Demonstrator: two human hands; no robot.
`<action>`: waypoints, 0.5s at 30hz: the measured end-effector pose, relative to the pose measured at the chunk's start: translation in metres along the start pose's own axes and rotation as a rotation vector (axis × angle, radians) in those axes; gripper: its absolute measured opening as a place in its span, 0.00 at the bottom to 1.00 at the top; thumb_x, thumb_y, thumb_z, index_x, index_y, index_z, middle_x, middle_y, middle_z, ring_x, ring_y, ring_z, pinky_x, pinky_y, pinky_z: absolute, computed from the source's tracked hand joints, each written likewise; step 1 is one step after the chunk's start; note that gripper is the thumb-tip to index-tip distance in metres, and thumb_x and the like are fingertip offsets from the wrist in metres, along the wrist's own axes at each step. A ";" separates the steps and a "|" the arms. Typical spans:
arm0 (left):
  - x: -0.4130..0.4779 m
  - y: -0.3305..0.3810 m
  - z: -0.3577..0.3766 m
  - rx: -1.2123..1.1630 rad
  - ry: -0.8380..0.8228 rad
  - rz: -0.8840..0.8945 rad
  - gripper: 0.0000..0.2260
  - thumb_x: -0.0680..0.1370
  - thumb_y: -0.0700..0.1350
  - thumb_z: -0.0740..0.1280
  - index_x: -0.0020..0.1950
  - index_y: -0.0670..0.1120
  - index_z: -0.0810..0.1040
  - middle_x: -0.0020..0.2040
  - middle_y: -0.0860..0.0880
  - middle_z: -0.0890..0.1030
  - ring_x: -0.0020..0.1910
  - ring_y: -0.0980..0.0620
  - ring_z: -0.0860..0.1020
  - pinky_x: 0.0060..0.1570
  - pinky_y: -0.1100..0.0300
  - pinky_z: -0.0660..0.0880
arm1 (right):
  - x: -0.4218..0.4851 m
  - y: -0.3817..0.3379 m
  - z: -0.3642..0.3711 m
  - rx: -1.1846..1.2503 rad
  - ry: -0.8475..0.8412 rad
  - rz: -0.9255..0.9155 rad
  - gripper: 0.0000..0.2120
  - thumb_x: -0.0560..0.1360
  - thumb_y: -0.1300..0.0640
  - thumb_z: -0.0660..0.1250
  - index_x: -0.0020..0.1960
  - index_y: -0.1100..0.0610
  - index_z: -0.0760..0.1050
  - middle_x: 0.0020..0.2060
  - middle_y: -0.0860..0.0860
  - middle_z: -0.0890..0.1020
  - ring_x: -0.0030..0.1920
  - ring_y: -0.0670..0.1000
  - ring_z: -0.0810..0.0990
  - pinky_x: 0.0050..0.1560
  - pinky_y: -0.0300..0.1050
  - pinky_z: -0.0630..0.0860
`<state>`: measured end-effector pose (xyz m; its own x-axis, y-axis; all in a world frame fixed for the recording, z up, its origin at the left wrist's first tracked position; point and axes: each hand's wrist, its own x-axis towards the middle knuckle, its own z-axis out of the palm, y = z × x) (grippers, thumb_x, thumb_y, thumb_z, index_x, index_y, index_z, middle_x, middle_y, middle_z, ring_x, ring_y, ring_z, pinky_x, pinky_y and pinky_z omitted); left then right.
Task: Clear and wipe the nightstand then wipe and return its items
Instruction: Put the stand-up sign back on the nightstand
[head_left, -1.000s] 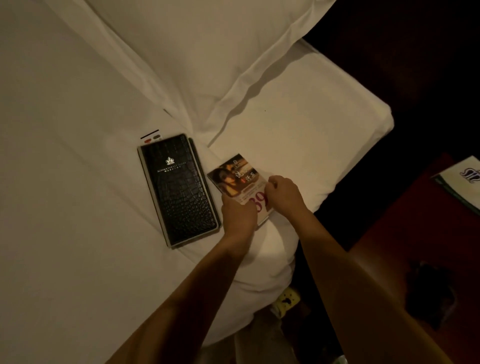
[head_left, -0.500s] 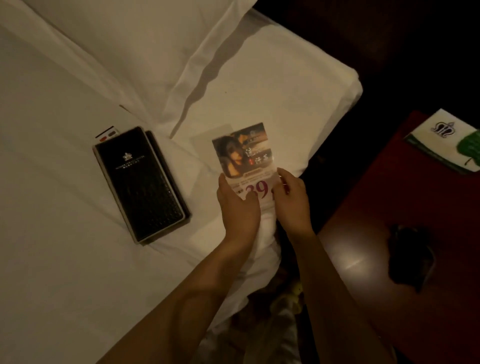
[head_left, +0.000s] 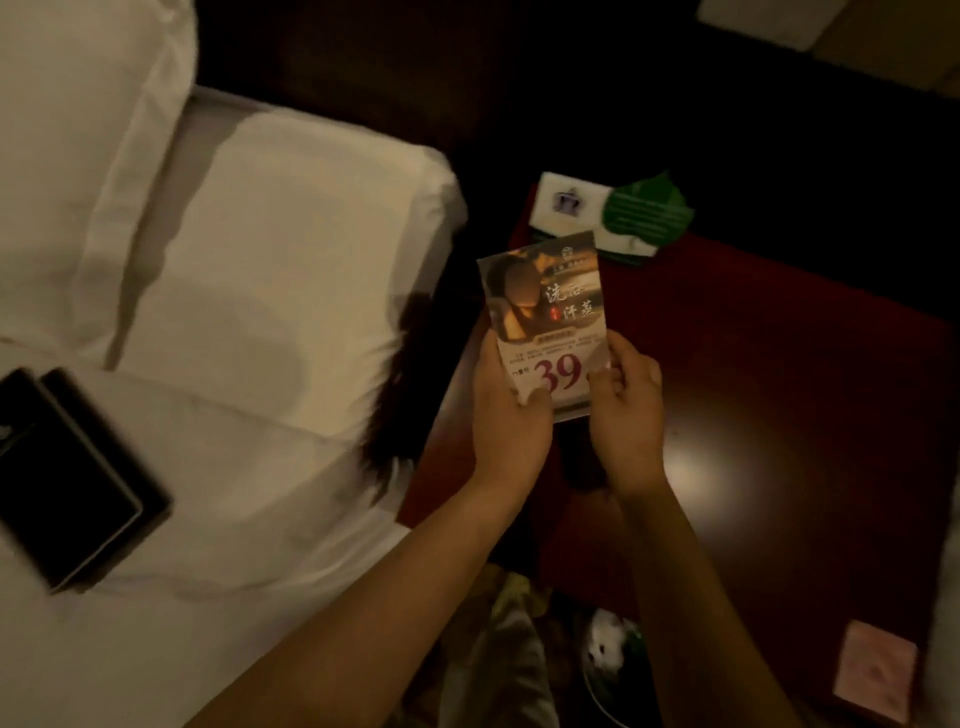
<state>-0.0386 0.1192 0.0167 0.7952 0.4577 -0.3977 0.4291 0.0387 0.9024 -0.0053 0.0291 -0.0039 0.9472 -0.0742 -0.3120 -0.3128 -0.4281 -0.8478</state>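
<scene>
Over the bedside edge of the desk (head_left: 779, 415), left hand (head_left: 511, 415) and right hand (head_left: 628, 410) each pinch the promo card (head_left: 545, 306) by its lower corners, apparently returning it; a leaflet (head_left: 613, 213) already lies at the far corner, while the black folder (head_left: 67, 483) waits on the bed (head_left: 270, 312).

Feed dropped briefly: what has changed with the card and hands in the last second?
The left hand and right hand lifted the card off the bed and carried it right; they now hold it over the nightstand. The black folder stayed on the bed, the leaf card on the nightstand.
</scene>
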 end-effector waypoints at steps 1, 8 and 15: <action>-0.001 0.003 0.018 0.018 -0.040 0.021 0.30 0.70 0.32 0.59 0.64 0.60 0.65 0.62 0.50 0.75 0.61 0.54 0.75 0.57 0.52 0.78 | 0.007 0.007 -0.017 0.014 0.026 0.013 0.19 0.79 0.59 0.56 0.70 0.52 0.66 0.64 0.53 0.67 0.60 0.50 0.74 0.49 0.30 0.70; 0.010 0.015 0.131 0.144 -0.275 0.126 0.28 0.71 0.30 0.59 0.67 0.53 0.65 0.63 0.49 0.74 0.61 0.51 0.74 0.56 0.52 0.78 | 0.054 0.047 -0.109 0.059 0.146 0.067 0.22 0.79 0.62 0.56 0.72 0.55 0.61 0.68 0.56 0.64 0.64 0.53 0.72 0.58 0.38 0.71; 0.049 0.024 0.198 0.230 -0.385 0.125 0.28 0.74 0.32 0.60 0.71 0.52 0.61 0.65 0.51 0.74 0.63 0.50 0.75 0.60 0.49 0.76 | 0.112 0.068 -0.153 0.013 0.135 -0.013 0.26 0.77 0.66 0.55 0.74 0.59 0.56 0.68 0.58 0.62 0.65 0.54 0.70 0.59 0.37 0.68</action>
<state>0.0956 -0.0336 -0.0136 0.9293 0.0819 -0.3602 0.3694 -0.2132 0.9045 0.0903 -0.1462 -0.0313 0.9516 -0.1902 -0.2413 -0.3009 -0.4178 -0.8572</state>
